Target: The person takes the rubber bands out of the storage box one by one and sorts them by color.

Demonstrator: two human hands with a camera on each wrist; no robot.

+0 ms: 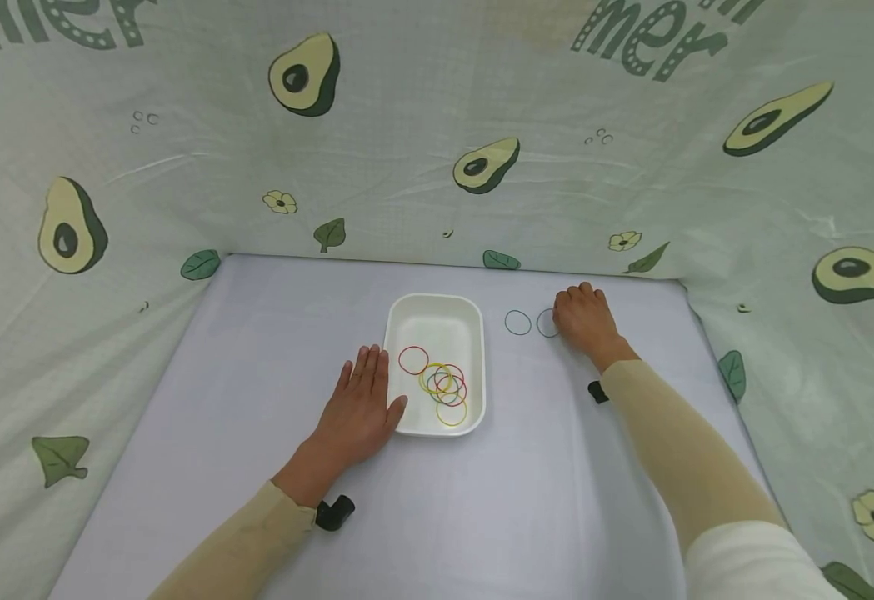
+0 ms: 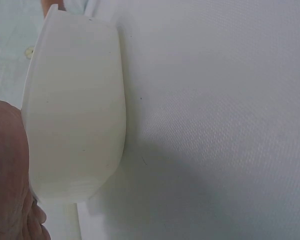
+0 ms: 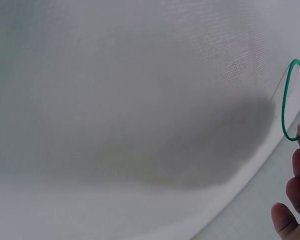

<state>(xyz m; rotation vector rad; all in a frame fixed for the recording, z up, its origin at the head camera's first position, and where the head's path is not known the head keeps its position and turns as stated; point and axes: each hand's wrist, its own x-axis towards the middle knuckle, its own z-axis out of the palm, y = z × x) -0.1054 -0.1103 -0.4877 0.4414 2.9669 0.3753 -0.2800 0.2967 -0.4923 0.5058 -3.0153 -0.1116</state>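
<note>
A white rectangular tray (image 1: 436, 317) holds several thin rubber bands, red, yellow and green; a red rubber band (image 1: 413, 360) lies left of the overlapping cluster. My left hand (image 1: 357, 415) rests along the tray's left rim, fingers straight and thumb over the edge. In the left wrist view the tray's outer wall (image 2: 75, 100) stands beside the hand. Right of the tray, my right hand (image 1: 585, 321) pinches the edge of a green rubber band (image 3: 284, 107) with its fingertips. Another green rubber band (image 1: 517, 322) lies just left of it.
A white cloth (image 1: 526, 508) covers the table. Behind and at both sides hangs a pale green curtain (image 1: 399, 117) printed with avocados and leaves, meeting the table's back edge just beyond the right hand.
</note>
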